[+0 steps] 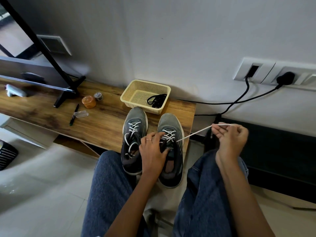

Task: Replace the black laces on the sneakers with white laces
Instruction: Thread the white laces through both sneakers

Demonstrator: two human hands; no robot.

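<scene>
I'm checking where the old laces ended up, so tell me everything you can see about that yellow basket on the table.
The yellow basket is a small rectangular tray that looks like plastic, with perforated mesh walls and floor and a solid rolled rim. It sits upright on the wooden table near the wall, just beyond the toes of the two sneakers. Inside, at its right end, lies a loose tangle of black laces. Neither hand touches it.

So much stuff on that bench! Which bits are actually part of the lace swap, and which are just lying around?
Part of the job:
- right sneaker, held by the left hand
- white lace, pulled taut by the right hand
- left sneaker, already white-laced
- black laces in the yellow basket

Just lying about:
- orange jar
- pen
- clear plastic case
- small tape roll
</scene>
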